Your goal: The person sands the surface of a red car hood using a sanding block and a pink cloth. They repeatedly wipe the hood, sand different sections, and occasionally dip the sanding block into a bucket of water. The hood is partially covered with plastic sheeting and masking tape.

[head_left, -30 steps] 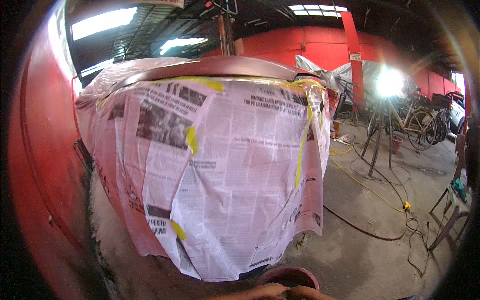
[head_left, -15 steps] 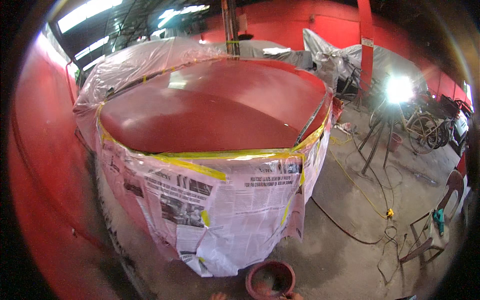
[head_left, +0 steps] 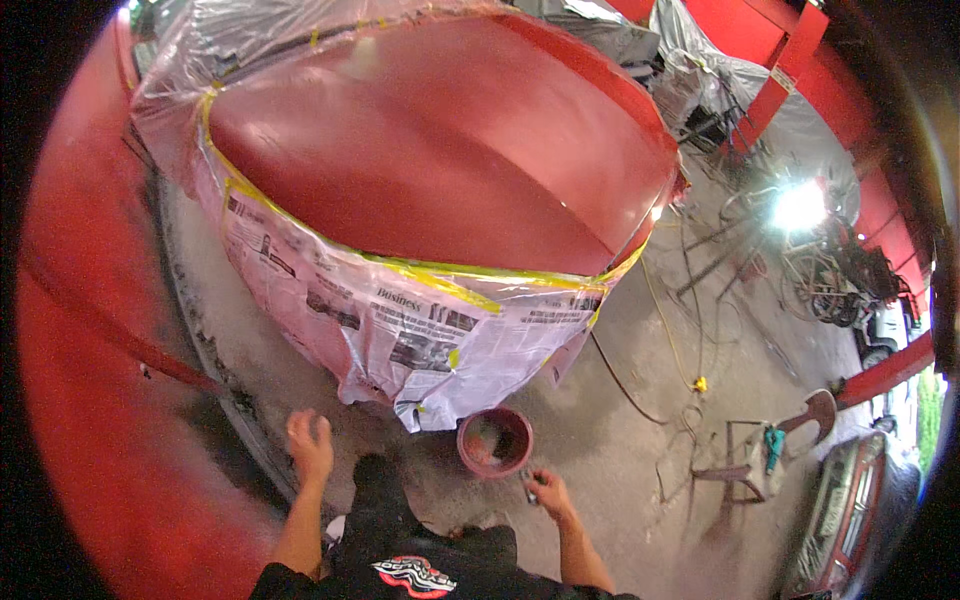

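Observation:
A red car hood spreads out in front of me, edged with yellow masking tape. Sheets of newspaper hang from the tape down over the front. On the floor below stands a maroon bucket; what lies inside is blurred. My right hand is just right of the bucket, its fingers closed on a small dark-grey object too blurred to name. To the left of the newspaper, over the floor, my left hand has its fingers apart and holds nothing.
Clear plastic sheeting covers the area behind the hood. A red wall runs along the left. At right are a bright work lamp, cables, a chair with a teal tool on it, and a car bumper.
My view has tilted downward, so the hood sits higher in it. Both hands, barely visible at the lower edge before, now show with their forearms. The bucket appears higher.

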`<control>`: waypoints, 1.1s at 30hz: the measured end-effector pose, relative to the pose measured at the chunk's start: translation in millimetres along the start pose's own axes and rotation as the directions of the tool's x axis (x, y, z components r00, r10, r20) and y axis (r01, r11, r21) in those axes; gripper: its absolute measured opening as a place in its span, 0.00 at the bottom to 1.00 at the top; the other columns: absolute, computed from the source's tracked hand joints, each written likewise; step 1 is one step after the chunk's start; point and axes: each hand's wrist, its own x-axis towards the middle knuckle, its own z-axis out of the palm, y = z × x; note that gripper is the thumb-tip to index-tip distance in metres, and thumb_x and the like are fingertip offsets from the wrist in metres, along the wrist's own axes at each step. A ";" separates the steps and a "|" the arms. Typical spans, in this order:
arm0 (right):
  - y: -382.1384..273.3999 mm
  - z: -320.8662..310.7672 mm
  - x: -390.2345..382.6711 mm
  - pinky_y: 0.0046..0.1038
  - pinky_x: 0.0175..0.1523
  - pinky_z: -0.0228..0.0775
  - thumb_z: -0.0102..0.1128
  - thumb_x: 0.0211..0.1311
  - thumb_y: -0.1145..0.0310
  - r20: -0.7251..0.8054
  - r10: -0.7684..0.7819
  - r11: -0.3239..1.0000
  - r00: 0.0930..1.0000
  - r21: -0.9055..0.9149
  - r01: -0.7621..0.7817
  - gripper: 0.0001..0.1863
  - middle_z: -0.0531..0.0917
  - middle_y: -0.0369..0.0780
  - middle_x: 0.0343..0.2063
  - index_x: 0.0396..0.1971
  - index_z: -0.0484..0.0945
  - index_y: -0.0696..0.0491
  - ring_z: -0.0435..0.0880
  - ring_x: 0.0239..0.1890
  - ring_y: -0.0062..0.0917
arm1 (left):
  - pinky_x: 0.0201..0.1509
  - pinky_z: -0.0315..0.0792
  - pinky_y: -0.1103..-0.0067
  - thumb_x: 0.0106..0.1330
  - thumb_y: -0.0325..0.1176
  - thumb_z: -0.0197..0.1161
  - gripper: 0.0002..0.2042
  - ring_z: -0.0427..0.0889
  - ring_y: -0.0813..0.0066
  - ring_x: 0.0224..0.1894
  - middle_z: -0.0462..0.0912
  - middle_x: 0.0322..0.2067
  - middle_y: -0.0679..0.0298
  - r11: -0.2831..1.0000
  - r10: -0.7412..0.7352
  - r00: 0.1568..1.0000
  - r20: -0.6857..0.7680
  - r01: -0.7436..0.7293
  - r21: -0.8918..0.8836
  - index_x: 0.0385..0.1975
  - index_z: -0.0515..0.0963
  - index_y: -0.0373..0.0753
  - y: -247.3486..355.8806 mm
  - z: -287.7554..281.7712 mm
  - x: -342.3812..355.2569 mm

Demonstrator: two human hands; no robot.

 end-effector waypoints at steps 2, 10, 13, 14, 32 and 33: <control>-64.0 6.2 -23.2 0.27 0.30 0.70 0.68 0.60 0.67 -0.088 0.012 1.000 0.996 -0.028 -0.015 0.16 0.81 0.32 0.28 0.46 0.81 0.57 0.76 0.27 0.16 | 0.66 0.68 0.62 0.73 0.37 0.59 0.20 0.69 0.51 0.65 0.68 0.63 0.48 0.940 -0.138 0.985 -0.103 0.097 -0.327 0.60 0.71 0.34 26.6 -24.0 63.7; -146.3 64.0 -53.7 0.25 0.29 0.73 0.68 0.59 0.70 -0.427 0.097 0.990 0.899 0.134 -0.043 0.16 0.82 0.34 0.30 0.47 0.81 0.55 0.80 0.28 0.19 | 0.72 0.59 0.58 0.78 0.44 0.52 0.26 0.59 0.46 0.72 0.60 0.69 0.45 0.944 0.193 0.859 -0.474 -0.294 -0.147 0.67 0.62 0.32 56.3 -89.8 272.4; -179.2 94.7 -71.7 0.27 0.34 0.76 0.67 0.60 0.73 -0.614 -0.034 0.982 0.788 0.125 0.140 0.15 0.83 0.34 0.35 0.47 0.81 0.54 0.80 0.33 0.19 | 0.75 0.53 0.57 0.78 0.48 0.50 0.30 0.55 0.45 0.74 0.56 0.71 0.43 0.917 0.239 0.858 -0.454 -0.353 -0.184 0.69 0.60 0.31 69.5 -96.8 310.5; -185.0 98.0 -75.2 0.28 0.37 0.76 0.67 0.59 0.73 -0.663 -0.087 0.962 0.744 0.138 0.235 0.15 0.82 0.34 0.36 0.48 0.81 0.55 0.80 0.34 0.19 | 0.76 0.51 0.57 0.78 0.49 0.50 0.30 0.54 0.45 0.74 0.55 0.71 0.43 0.898 0.222 0.867 -0.446 -0.361 -0.254 0.70 0.59 0.31 74.5 -91.6 316.5; -369.6 160.9 -15.5 0.36 0.60 0.73 0.71 0.58 0.69 -0.748 -0.587 0.799 0.310 -0.476 0.367 0.21 0.84 0.47 0.50 0.52 0.82 0.54 0.82 0.54 0.41 | 0.77 0.44 0.53 0.80 0.48 0.40 0.29 0.52 0.43 0.75 0.53 0.72 0.40 0.910 0.235 0.817 -0.526 -0.375 -0.176 0.70 0.57 0.31 90.5 -42.7 368.2; -386.5 169.4 -16.8 0.36 0.61 0.73 0.71 0.58 0.69 -0.716 -0.622 0.771 0.316 -0.492 0.405 0.20 0.82 0.48 0.53 0.52 0.83 0.54 0.82 0.55 0.41 | 0.77 0.44 0.54 0.81 0.48 0.40 0.29 0.53 0.43 0.74 0.54 0.71 0.40 0.917 0.226 0.807 -0.545 -0.366 -0.161 0.70 0.57 0.30 86.8 -36.2 366.1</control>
